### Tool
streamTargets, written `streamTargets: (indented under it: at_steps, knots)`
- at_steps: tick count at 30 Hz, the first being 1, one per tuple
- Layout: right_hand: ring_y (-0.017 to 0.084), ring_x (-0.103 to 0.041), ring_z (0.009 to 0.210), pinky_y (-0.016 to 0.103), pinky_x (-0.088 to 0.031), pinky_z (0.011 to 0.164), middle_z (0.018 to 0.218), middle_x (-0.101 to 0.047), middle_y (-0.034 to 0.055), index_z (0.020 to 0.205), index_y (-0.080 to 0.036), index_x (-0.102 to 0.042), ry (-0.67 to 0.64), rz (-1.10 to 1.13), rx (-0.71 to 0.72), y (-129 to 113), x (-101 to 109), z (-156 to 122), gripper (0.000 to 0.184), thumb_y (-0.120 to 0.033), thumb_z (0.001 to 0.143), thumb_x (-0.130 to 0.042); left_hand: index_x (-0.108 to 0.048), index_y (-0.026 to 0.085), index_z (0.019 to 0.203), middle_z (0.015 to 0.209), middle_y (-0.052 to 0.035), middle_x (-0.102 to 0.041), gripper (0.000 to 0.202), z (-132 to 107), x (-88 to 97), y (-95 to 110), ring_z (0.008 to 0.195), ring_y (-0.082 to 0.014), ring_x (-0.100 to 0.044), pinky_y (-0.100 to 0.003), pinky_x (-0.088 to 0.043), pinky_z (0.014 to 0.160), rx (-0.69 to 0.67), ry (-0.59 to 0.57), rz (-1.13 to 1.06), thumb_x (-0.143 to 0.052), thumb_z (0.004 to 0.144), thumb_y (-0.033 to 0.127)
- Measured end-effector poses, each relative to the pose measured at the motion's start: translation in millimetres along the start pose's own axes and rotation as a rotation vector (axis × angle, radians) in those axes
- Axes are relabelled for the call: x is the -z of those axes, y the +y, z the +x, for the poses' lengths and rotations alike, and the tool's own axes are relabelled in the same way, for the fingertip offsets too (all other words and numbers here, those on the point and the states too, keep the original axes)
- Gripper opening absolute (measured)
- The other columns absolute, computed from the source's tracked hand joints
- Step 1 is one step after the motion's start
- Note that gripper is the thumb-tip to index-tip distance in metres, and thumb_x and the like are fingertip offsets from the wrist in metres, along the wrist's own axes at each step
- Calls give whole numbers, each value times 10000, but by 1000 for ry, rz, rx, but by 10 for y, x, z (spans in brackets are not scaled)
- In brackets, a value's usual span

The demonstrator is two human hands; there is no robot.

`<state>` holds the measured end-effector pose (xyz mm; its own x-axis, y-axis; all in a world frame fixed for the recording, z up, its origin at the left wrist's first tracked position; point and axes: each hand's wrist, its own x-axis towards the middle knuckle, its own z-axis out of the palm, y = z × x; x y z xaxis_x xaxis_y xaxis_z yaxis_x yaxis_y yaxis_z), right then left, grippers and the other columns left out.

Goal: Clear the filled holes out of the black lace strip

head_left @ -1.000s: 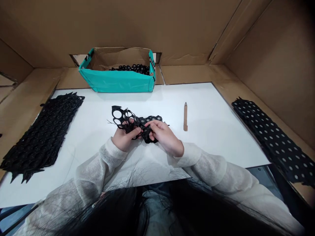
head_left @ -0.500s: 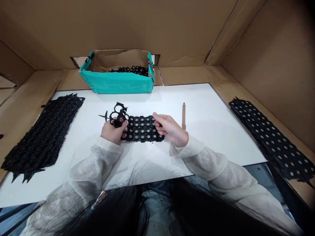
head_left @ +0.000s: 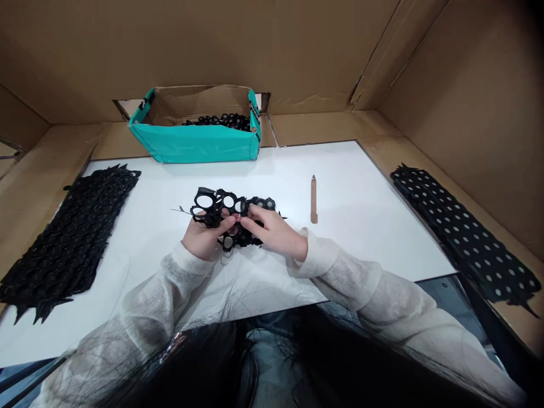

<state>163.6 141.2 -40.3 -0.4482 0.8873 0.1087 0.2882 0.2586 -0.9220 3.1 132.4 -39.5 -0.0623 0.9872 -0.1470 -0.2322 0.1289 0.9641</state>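
Observation:
A small black rubber mat (head_left: 244, 238) with rows of round holes is partly hidden between my hands, above the white board. My left hand (head_left: 202, 235) is closed on its left part and on a torn ring-shaped black web (head_left: 204, 200) that sticks up over the fingers. My right hand (head_left: 276, 231) is closed, its thumb and fingertips pinching the mat's black rings close to my left thumb. White shows through several of the rings. A thin black strip pokes out left of my left hand.
A teal-fronted cardboard box (head_left: 195, 146) holding black ring scraps stands at the back. Stacked black mats (head_left: 68, 232) lie on the left. A black mat with pale dots (head_left: 465, 232) lies on the right. A brown pointed tool (head_left: 313, 201) rests on the white board (head_left: 361, 226).
My right hand has moved left from the mat's right end to beside my left thumb. The mat has bent, and its rings now look open and raised. The view has shifted slightly.

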Motion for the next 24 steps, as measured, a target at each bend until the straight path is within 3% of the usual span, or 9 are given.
streamTargets:
  at_steps: [4,5,7,9,10,14,19,22,24]
  knots:
    - [56,-297,427,210,-226,416,549,-381,-61,729,-208,-390,-82,401,-106,33,16,29,285,-433,899,-353,-571,160,668,696,-3,-646,325,26,19,28,691,-168,-632,-289,-517,624,39,88,-79,-825,481,238]
    - [49,-266,408,204,-203,393,549,-369,-66,741,-208,-400,-21,488,-145,59,39,50,276,-428,899,-348,-567,163,664,679,2,-639,315,41,32,42,678,-160,-625,-283,-509,625,55,122,-109,-818,485,227]
    - [39,-249,394,192,-188,370,554,-357,-70,746,-206,-403,234,597,-213,117,108,97,252,-400,898,-347,-554,171,650,622,19,-613,288,73,58,61,627,-139,-599,-271,-491,614,70,197,-154,-798,502,208]
    - [35,-255,385,187,-202,364,552,-374,-69,764,-202,-415,491,601,-254,156,183,132,210,-354,893,-350,-558,177,653,575,31,-584,241,93,69,69,586,-127,-573,-266,-476,602,55,246,-159,-767,536,196]
    - [36,-255,377,190,-211,364,547,-388,-69,795,-201,-436,544,573,-262,158,209,138,179,-333,888,-359,-572,176,664,574,32,-579,214,94,63,70,583,-124,-568,-265,-472,606,46,246,-150,-753,552,193]
    - [63,-337,399,216,-289,424,523,-449,-56,946,-214,-519,385,321,-160,32,162,73,175,-291,882,-375,-637,157,735,688,15,-602,199,51,-8,68,634,-110,-567,-261,-472,680,-15,121,-88,-748,588,233]
    - [107,-490,621,251,-374,619,661,-534,-13,819,-200,-526,198,3,-13,-164,-13,-13,247,-378,896,-373,-667,167,766,745,11,-619,253,4,-14,12,649,-107,-565,-276,-470,742,-147,96,33,-780,580,296]
    - [120,-496,708,253,-364,658,774,-557,-4,817,-201,-491,172,-75,17,-175,-27,-6,286,-482,849,-452,-670,177,726,776,2,-652,214,-16,-2,-20,728,-131,-599,-287,-481,785,-142,90,53,-785,578,281]
    - [114,-469,676,247,-347,628,737,-526,-12,787,-202,-464,151,-82,28,-158,-14,2,314,-514,823,-486,-668,181,697,769,3,-663,188,-36,-11,-7,769,-139,-610,-284,-487,796,-92,52,14,-788,578,264]
